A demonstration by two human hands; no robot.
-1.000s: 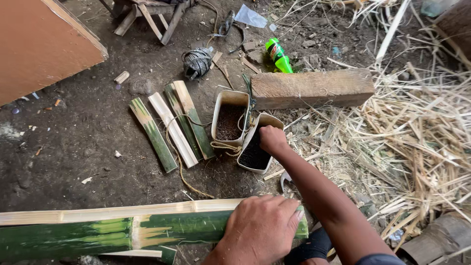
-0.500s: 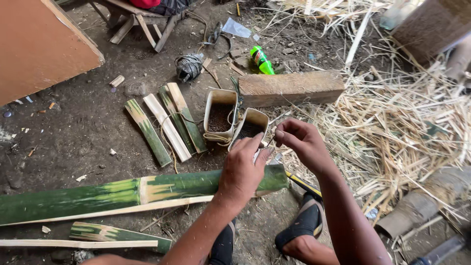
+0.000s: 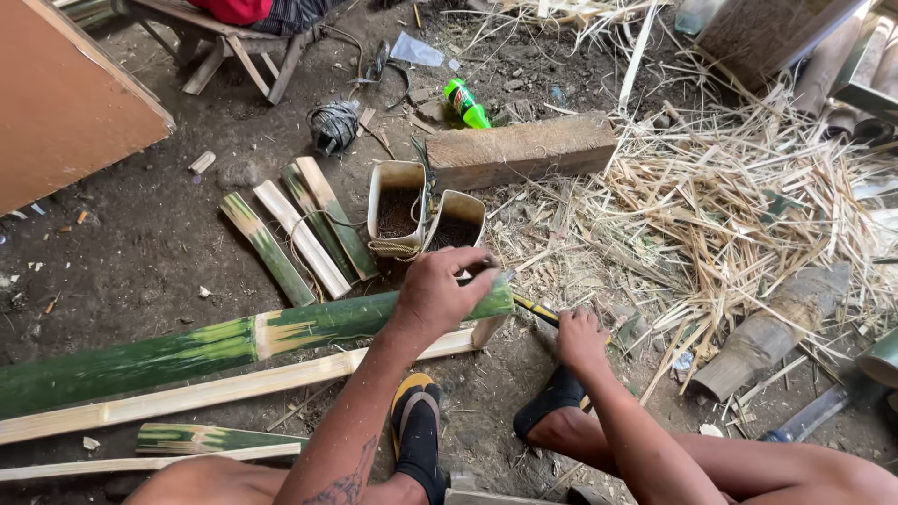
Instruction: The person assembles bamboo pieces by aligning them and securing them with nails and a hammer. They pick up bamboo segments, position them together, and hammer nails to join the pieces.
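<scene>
Pole: long green bamboo pole (image 3: 187, 346) lay across dirt floor, w/ split pale bamboo strip (image 3: 234, 388) just beside it, nearer the person.
L hand: left hand (image 3: 440, 295) sat on pole's right end, fingers clamped on it.
R hand: right hand (image 3: 580, 339) right of pole end, fingers closed on yellow-black tool handle (image 3: 535, 310).
Behind pole: two cut bamboo cups (image 3: 421, 215), wooden block (image 3: 524, 150).
</scene>
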